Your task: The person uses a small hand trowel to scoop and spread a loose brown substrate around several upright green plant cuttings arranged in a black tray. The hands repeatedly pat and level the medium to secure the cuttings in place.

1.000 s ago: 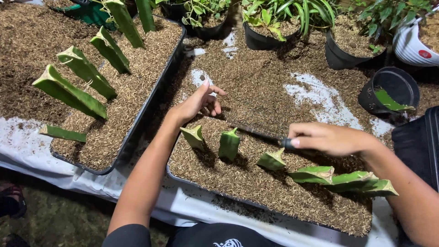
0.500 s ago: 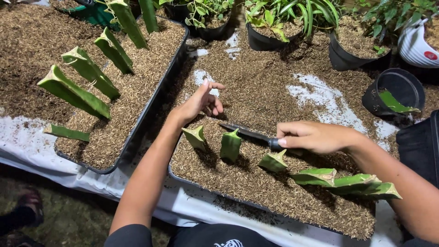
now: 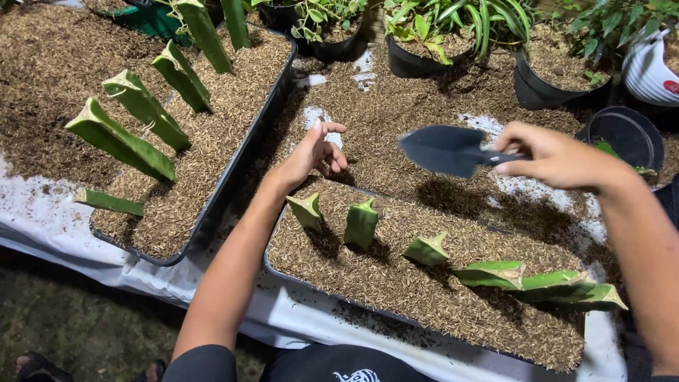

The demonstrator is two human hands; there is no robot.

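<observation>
Over the near tray's far rim, right hand (image 3: 559, 157) fingers clamped round a dark trowel (image 3: 447, 150), blade pointing to 9 o'clock, left hand (image 3: 313, 154) loose and empty at 9 of it, green cuttings (image 3: 361, 223) in the tray (image 3: 396, 283) at 6, pots (image 3: 417, 62) at 12.

place: garden potting bench | signs: soil-filled trays (image 3: 233, 170), potted plants (image 3: 424, 42), cuttings (image 3: 361, 223), trowel (image 3: 445, 150)
</observation>
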